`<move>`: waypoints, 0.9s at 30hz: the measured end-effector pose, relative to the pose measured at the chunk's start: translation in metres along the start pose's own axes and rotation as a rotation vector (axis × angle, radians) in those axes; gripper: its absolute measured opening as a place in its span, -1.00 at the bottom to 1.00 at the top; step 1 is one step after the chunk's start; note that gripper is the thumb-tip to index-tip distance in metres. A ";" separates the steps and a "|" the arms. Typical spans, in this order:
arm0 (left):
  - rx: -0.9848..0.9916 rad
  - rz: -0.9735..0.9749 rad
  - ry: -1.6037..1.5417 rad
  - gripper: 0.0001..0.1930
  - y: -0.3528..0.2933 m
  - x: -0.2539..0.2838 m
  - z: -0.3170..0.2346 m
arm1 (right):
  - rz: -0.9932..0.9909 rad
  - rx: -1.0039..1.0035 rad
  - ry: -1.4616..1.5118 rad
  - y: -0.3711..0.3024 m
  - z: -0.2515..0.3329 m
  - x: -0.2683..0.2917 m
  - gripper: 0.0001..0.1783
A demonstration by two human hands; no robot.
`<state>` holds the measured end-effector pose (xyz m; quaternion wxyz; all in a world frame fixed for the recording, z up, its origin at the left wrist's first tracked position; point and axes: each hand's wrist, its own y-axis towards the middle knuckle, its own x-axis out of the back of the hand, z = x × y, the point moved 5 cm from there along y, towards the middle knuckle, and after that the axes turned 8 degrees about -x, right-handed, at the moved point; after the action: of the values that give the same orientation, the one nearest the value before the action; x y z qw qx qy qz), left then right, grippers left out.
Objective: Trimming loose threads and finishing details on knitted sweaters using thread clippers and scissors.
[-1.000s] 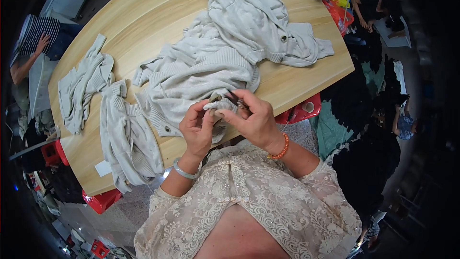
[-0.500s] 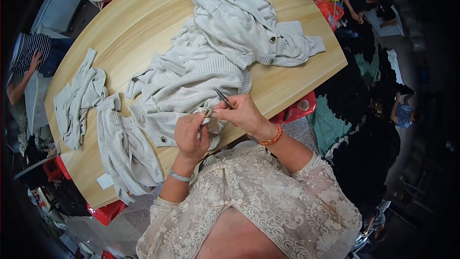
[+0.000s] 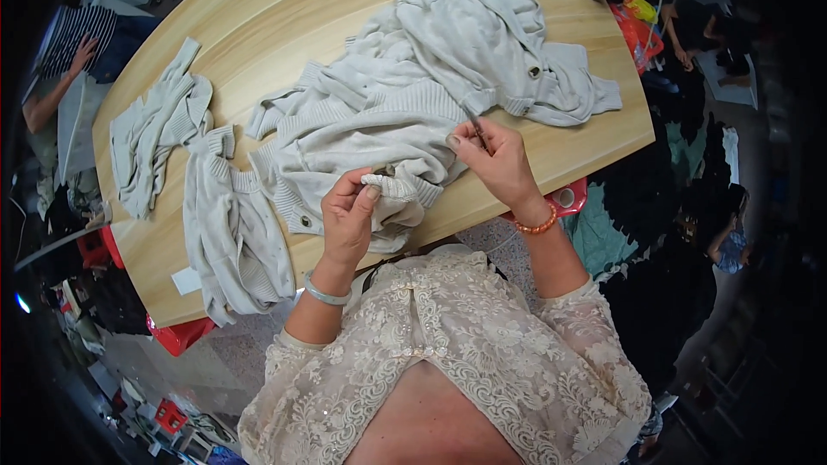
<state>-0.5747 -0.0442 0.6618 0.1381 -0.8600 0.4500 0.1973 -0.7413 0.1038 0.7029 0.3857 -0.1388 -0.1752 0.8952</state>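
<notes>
On the table [image 3: 284, 17], with the middle sweater [image 3: 345, 142] as clock centre, a second sweater [image 3: 474, 26] adjoins it between one and two o'clock; a third sweater [image 3: 155, 151] lies at nine, a fourth sweater [image 3: 228, 232] at eight, a card [image 3: 185, 281] just beside. The left hand [image 3: 349, 217] is at six, the right hand [image 3: 498, 161] at three. Beyond the table's edge, between three and four, a cup [image 3: 565, 198] sits on a stool [image 3: 580, 193].

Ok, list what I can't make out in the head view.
Head view:
Pinched ribbed knit edge: partly hidden by the left hand.
Dark slim tool: lower part hidden inside the right hand.
Upper cardigan: top cut off by the picture's upper edge.
Black cloth heap: too dark to separate folds.
</notes>
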 end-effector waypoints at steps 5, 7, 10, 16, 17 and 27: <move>0.098 -0.049 -0.338 -0.70 -0.001 -0.002 0.004 | -0.067 0.140 -0.641 -0.019 0.001 -0.015 -0.64; 0.109 -0.051 -0.362 -0.71 -0.002 -0.003 0.005 | -0.023 0.286 -0.557 -0.027 0.010 -0.027 -0.65; 0.124 -0.042 -0.388 -0.71 -0.005 -0.004 0.007 | 0.093 0.358 -0.648 -0.033 0.022 -0.043 -0.66; 0.077 -0.011 -0.310 -0.71 -0.009 -0.008 0.005 | 0.044 0.500 -0.800 -0.043 0.023 -0.051 -0.70; 0.069 -0.011 -0.293 -0.71 -0.010 -0.009 0.005 | 0.039 0.521 -0.817 -0.045 0.022 -0.051 -0.69; -0.014 -0.002 -0.140 -0.72 -0.014 -0.013 0.003 | 0.028 0.500 -0.858 -0.051 0.021 -0.054 -0.74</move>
<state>-0.5703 -0.0259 0.6664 0.1634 -0.8456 0.4369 0.2596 -0.6809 0.0924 0.7488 0.2881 0.3366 -0.0964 0.8913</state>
